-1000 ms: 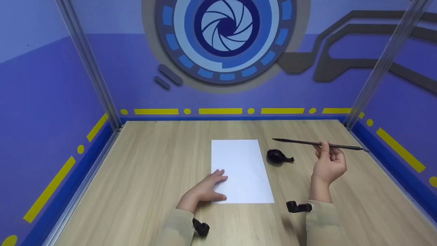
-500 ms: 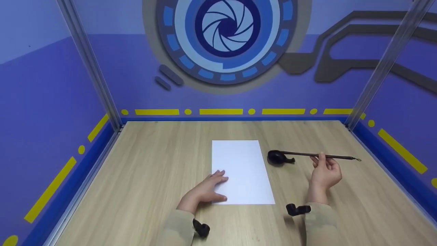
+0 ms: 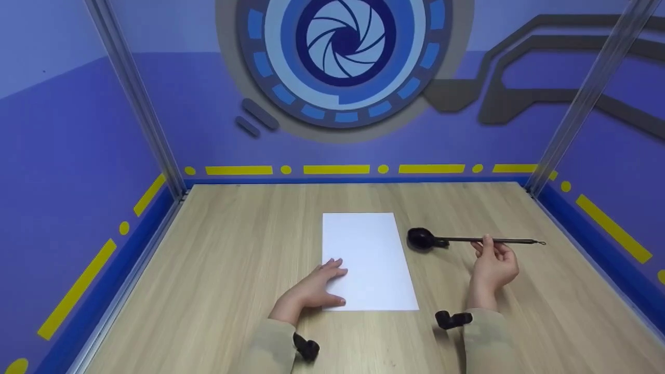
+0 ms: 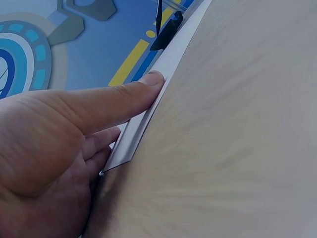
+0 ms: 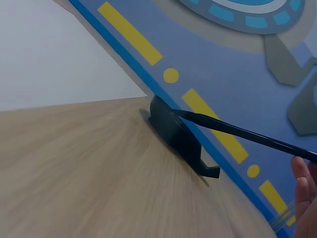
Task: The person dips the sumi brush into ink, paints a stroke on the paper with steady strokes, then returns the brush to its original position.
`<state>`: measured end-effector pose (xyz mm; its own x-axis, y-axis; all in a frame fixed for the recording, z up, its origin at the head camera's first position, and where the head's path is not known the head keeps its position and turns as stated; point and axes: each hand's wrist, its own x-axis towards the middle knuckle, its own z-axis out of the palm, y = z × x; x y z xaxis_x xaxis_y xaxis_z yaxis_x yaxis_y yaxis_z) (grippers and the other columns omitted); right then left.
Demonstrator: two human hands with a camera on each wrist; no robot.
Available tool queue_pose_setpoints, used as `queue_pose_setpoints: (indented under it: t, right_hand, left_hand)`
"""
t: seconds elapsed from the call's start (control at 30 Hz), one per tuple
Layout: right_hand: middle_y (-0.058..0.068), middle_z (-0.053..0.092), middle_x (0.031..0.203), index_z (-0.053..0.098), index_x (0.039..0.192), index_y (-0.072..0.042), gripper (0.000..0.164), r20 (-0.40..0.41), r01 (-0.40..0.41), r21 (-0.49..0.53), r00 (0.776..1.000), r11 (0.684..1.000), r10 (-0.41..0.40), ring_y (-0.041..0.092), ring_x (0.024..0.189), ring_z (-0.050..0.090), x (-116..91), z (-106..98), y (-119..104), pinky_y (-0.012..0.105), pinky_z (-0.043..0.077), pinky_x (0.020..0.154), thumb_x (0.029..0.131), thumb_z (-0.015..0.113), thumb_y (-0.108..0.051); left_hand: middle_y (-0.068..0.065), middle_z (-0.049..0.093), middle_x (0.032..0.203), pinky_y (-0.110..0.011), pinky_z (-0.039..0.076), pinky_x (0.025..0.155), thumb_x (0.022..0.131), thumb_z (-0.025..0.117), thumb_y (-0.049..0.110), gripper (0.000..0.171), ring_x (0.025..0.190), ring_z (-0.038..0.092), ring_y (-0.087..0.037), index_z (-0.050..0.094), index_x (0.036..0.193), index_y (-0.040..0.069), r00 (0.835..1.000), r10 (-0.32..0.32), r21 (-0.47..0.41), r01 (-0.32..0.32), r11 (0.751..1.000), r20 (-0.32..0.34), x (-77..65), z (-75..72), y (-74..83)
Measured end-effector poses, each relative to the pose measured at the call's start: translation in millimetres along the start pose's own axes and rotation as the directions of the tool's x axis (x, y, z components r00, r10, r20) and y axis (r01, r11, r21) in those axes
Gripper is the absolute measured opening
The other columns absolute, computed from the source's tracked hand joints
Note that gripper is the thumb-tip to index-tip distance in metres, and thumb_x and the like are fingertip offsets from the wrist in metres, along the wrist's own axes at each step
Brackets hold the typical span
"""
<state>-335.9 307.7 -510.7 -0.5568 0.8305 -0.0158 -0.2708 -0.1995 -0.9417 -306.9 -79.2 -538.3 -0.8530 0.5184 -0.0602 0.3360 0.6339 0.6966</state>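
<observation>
A white sheet of paper (image 3: 369, 259) lies on the wooden table, and my left hand (image 3: 311, 287) rests on its lower left side with fingers spread. In the left wrist view the thumb (image 4: 129, 96) lies along the paper's near edge. My right hand (image 3: 494, 264) pinches a dark brush (image 3: 511, 241) by its shaft, a hanging loop at the right end. The brush points left, its tip at a small black inkstone (image 3: 420, 239) with a short spout. The right wrist view shows the brush tip (image 5: 190, 115) at the top of the inkstone (image 5: 176, 131).
The wooden table (image 3: 234, 249) is bounded by blue walls with yellow markings at the back and sides. Metal posts (image 3: 137, 98) stand in the back corners. A black camera mount (image 3: 306, 347) sits on each sleeve.
My right hand has come down and slightly left, bringing the brush from above and beyond the inkstone to its top. The left hand and the paper have stayed put.
</observation>
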Motion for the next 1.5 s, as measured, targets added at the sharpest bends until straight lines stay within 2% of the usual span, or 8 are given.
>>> queue_pose_setpoints:
  t: [0.53, 0.8, 1.07, 1.27, 1.5]
  right_hand:
    - [-0.012, 0.07, 0.076, 0.068, 0.094, -0.013, 0.013, 0.024, 0.017, -0.037, 1.0, 0.999, -0.016, 0.002, 0.066, 0.074, -0.6, -1.0, 2.7, 0.01, 0.055, 0.058, 0.091, 0.078, -0.021]
    - [-0.017, 0.071, 0.072, 0.069, 0.094, -0.01, 0.012, 0.052, 0.085, -0.062, 0.995, 0.994, -0.082, -0.003, 0.064, 0.073, 0.5, -2.2, -2.0, 0.009, 0.055, 0.059, 0.092, 0.077, -0.019]
    - [-0.021, 0.075, 0.076, 0.072, 0.099, -0.008, 0.005, 0.159, 0.177, -0.032, 0.972, 0.984, -0.17, -0.003, 0.069, 0.074, -2.3, 0.9, -13.6, 0.01, 0.06, 0.067, 0.095, 0.072, -0.01]
    - [-0.022, 0.075, 0.078, 0.073, 0.102, -0.011, 0.008, 0.218, 0.188, -0.05, 0.96, 0.981, -0.173, -0.004, 0.072, 0.074, -0.8, 1.7, -10.3, 0.01, 0.06, 0.069, 0.096, 0.069, -0.006]
    - [-0.021, 0.076, 0.082, 0.073, 0.107, -0.009, 0.011, 0.248, 0.167, -0.085, 0.958, 0.982, -0.142, -0.005, 0.076, 0.074, 1.3, 1.7, -6.9, 0.008, 0.059, 0.072, 0.097, 0.068, -0.007]
  left_hand:
    - [-0.012, 0.032, 0.169, -0.055, 0.017, 0.132, 0.087, 0.082, 0.023, 0.072, 0.16, 0.021, -0.035, 0.052, 0.149, 0.004, 1.0, 0.01, -0.006, -0.01, 1.0, -0.006, -0.6, -0.2, -0.7]
    - [-0.013, 0.031, 0.169, -0.056, 0.017, 0.132, 0.087, 0.081, 0.023, 0.072, 0.16, 0.021, -0.036, 0.052, 0.149, 0.003, 1.0, 0.031, -0.009, -0.031, 0.999, 0.0, -1.3, -0.4, -0.8]
    - [-0.014, 0.031, 0.169, -0.056, 0.017, 0.132, 0.087, 0.082, 0.024, 0.073, 0.16, 0.021, -0.036, 0.051, 0.149, 0.003, 1.0, 0.024, 0.004, -0.024, 1.0, 0.001, -0.9, -0.5, -0.8]
    - [-0.014, 0.031, 0.169, -0.054, 0.016, 0.132, 0.087, 0.082, 0.024, 0.072, 0.16, 0.021, -0.035, 0.051, 0.149, 0.003, 1.0, 0.02, 0.005, -0.02, 1.0, 0.002, -0.3, -0.4, -1.1]
    - [-0.013, 0.031, 0.169, -0.054, 0.016, 0.133, 0.087, 0.081, 0.024, 0.073, 0.16, 0.021, -0.034, 0.051, 0.15, 0.004, 1.0, 0.016, 0.005, -0.016, 1.0, 0.002, 0.7, -0.4, -0.9]
